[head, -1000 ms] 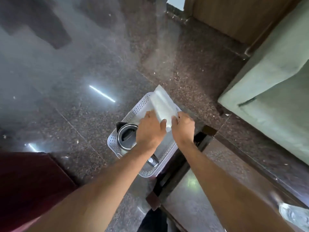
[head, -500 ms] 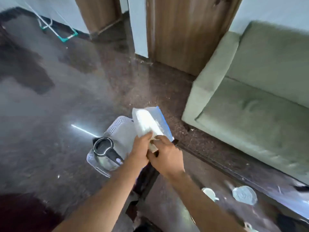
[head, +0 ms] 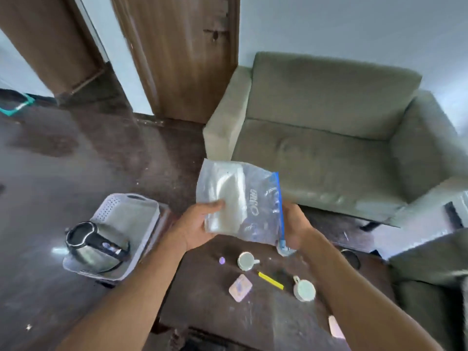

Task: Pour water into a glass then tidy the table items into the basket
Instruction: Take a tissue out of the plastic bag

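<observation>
L hand (head: 195, 228) thumb & fingers clamp zip bag (head: 240, 198) right of basket (head: 110, 207); R hand (head: 295, 229) behind bag's far edge, fingers hidden, can't tell; kettle (head: 95, 247) lies in basket.

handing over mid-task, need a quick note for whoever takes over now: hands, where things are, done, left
Hands: left hand and right hand both grip a clear zip bag with blue seal and white contents, held in the air.
Done: steel kettle with black handle lies in the pale grey perforated plastic basket.
Left: bag, then two pale cups, yellow pen, pink packet and small purple item on the dark table, into the basket.
Water pour: cannot tell.
</observation>
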